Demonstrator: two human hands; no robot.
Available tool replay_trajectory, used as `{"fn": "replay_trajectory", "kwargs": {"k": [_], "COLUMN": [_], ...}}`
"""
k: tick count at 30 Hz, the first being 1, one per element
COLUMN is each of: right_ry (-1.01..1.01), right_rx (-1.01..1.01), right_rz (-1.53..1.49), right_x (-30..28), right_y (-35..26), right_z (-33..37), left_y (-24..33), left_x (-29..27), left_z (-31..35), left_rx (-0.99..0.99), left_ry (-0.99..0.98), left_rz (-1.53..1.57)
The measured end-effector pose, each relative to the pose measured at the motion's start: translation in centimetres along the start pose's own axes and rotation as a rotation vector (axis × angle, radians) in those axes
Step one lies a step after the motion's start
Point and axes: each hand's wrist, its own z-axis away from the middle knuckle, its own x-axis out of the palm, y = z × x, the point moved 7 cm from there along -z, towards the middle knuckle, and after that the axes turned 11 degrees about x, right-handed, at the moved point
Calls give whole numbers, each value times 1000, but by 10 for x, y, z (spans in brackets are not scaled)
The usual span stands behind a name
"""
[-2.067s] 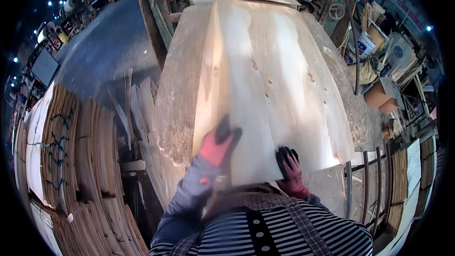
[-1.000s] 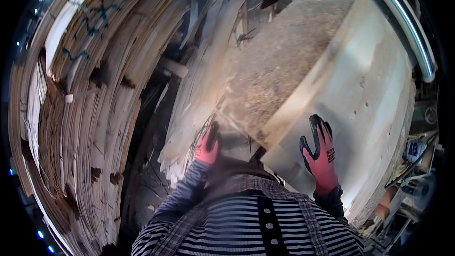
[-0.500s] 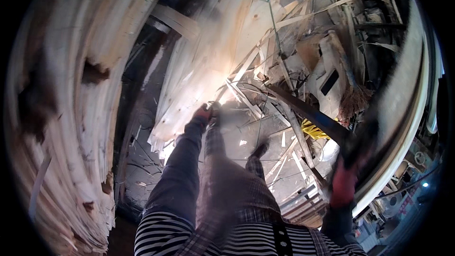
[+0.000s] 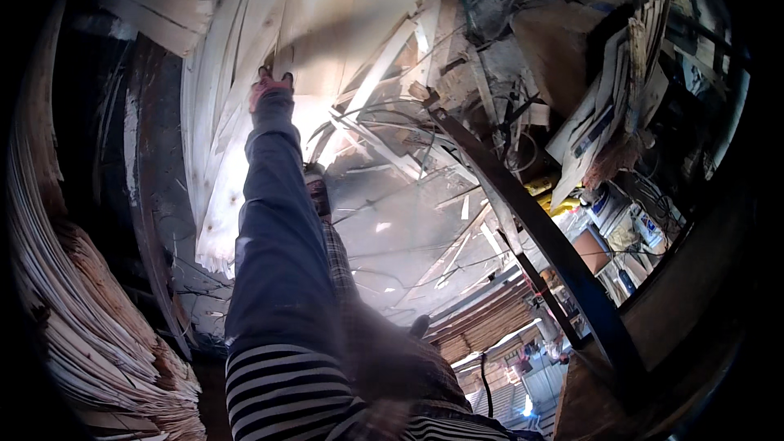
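My left arm, in a dark blue sleeve with a striped cuff of cloth above it, stretches far forward. My left hand [image 4: 272,91], pinkish red at the fingers, rests against the pale wood veneer sheets [image 4: 237,57]. Its finger and thumb tips are apart at the edge of one sheet, and no grip round it shows. A broad smooth veneer sheet [image 4: 351,12] lies just beyond the hand, with a dark shadow across it. My right hand is out of the picture.
On the left stands a thick stack of veneer [image 4: 106,335] with ragged edges. A dark metal bar [image 4: 531,220] slants across the right. Wood scraps [image 4: 380,147], a brown block [image 4: 563,45] and a broom head [image 4: 621,159] lie beyond. A dark panel [image 4: 694,310] fills the lower right.
My left hand has reached farther forward and left onto the veneer. My right hand has left the picture, along with the large pale sheet edge at right. The view has turned to the right.
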Motion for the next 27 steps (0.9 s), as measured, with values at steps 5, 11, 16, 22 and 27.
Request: {"fn": "replay_trajectory", "kwargs": {"k": [5, 11, 16, 22, 27], "right_ry": [-16, 49, 64, 137, 145], "right_rx": [-15, -49, -95, -155, -164], "right_rz": [-33, -93, -156, -253, -178], "right_x": [-13, -55, -83, -98, -96], "right_y": [3, 5, 18, 3, 0], "right_z": [1, 31, 54, 64, 62], "left_y": [19, 138, 233, 297, 368], "left_x": [39, -78, -274, -464, -556], "left_z": [20, 152, 265, 376, 486], "left_rx": [181, 386, 605, 659, 321], "left_ry": [-326, -85, -298, -488, -379], "left_rz": [-55, 101, 453, 1303, 2056]}}
